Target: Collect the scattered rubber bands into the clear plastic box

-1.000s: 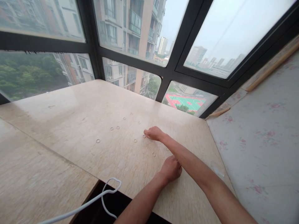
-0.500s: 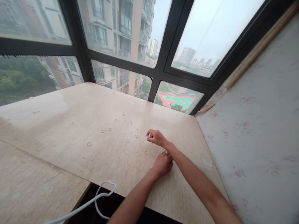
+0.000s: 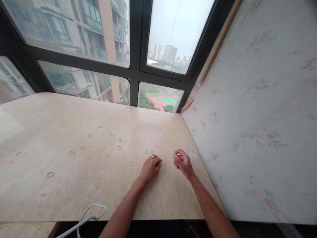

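Rubber bands (image 3: 132, 162), thin tan rings, left hand (image 3: 150, 167) curled shut beside, right hand (image 3: 182, 162) pinched

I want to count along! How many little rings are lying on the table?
12 rings: one far left; two nearer middle; seven scattered centrally; two by the left hand. More may hide under it.

Marble sill (image 3: 61, 195), dark-framed windows (image 3: 74, 29), floral wall (image 3: 247, 99).

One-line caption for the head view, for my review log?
Left hand touches the beige ledge beside scattered small rings; right hand curls close by, near the floral wall.
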`<state>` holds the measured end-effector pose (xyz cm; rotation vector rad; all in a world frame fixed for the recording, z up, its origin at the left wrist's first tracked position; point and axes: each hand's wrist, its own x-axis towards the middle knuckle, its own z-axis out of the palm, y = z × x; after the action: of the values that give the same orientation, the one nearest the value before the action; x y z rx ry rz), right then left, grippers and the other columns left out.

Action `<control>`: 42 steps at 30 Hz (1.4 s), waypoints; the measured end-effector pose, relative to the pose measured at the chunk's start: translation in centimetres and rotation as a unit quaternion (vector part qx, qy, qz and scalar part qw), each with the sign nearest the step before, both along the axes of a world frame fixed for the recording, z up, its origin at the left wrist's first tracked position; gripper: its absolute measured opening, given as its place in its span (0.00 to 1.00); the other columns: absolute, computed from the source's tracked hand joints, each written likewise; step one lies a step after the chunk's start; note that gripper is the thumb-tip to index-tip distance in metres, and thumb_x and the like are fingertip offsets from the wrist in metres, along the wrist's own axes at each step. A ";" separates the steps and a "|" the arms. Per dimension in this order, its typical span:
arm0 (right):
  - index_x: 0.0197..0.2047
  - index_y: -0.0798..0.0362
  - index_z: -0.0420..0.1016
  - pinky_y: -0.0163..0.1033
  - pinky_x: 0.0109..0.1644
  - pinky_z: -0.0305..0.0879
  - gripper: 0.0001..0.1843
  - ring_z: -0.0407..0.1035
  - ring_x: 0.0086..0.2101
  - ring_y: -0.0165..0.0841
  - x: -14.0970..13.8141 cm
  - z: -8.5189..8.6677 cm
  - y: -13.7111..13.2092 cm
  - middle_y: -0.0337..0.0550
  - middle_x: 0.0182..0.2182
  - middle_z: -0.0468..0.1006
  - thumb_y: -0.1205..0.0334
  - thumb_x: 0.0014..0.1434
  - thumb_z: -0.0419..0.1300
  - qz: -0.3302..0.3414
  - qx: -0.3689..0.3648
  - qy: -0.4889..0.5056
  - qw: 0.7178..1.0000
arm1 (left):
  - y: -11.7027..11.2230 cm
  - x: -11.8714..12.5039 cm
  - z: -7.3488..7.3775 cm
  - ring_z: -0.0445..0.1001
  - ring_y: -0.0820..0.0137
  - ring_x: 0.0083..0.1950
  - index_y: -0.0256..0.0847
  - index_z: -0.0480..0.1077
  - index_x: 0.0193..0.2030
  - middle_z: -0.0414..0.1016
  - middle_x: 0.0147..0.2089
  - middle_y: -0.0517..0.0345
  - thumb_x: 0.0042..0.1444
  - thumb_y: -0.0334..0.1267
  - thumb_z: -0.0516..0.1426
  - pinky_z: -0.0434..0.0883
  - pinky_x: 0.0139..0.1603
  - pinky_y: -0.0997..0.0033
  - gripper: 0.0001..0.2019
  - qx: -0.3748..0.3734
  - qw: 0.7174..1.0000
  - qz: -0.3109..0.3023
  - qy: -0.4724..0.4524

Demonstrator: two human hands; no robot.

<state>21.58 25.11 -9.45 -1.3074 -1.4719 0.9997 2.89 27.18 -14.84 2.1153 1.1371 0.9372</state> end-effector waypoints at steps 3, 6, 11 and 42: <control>0.35 0.52 0.62 0.27 0.18 0.47 0.15 0.52 0.14 0.23 3.7 -0.2 -2.2 0.28 0.12 0.61 0.48 0.58 0.55 -0.066 -0.008 -0.022 0.998 | 0.1 -0.1 0.2 0.71 0.67 0.42 0.38 0.72 0.37 0.73 0.40 0.53 0.56 0.28 0.52 0.67 0.44 0.67 0.09 -0.004 1.000 -0.002 0.007; 0.35 0.53 0.65 0.29 0.19 0.48 0.16 0.53 0.15 0.24 6.7 -0.3 -3.7 0.29 0.13 0.61 0.47 0.58 0.56 -0.139 0.003 -0.070 0.988 | 0.2 -0.1 0.2 0.71 0.67 0.42 0.38 0.72 0.37 0.73 0.40 0.53 0.57 0.29 0.51 0.67 0.44 0.67 0.08 -0.005 1.000 -0.004 0.008; 0.36 0.54 0.69 0.31 0.23 0.52 0.16 0.57 0.16 0.26 9.4 -0.5 -4.5 0.30 0.13 0.61 0.48 0.59 0.54 -0.191 0.022 -0.189 0.963 | 0.4 -0.1 0.0 0.72 0.68 0.41 0.39 0.72 0.38 0.74 0.40 0.54 0.58 0.31 0.51 0.68 0.44 0.68 0.08 -0.007 1.000 0.001 0.008; 0.36 0.49 0.79 0.27 0.30 0.70 0.17 0.76 0.27 0.32 7.1 -5.9 -8.8 0.41 0.28 0.80 0.48 0.59 0.55 0.001 0.096 -0.235 0.967 | 10.2 -14.2 5.4 0.73 0.73 0.35 0.35 0.73 0.47 0.77 0.42 0.53 0.58 0.35 0.51 0.70 0.39 0.75 0.14 -0.041 0.945 0.319 0.061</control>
<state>28.72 16.28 -15.38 -1.4600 -1.8706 0.5455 -11.28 37.41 -9.40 1.7722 1.9528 1.0091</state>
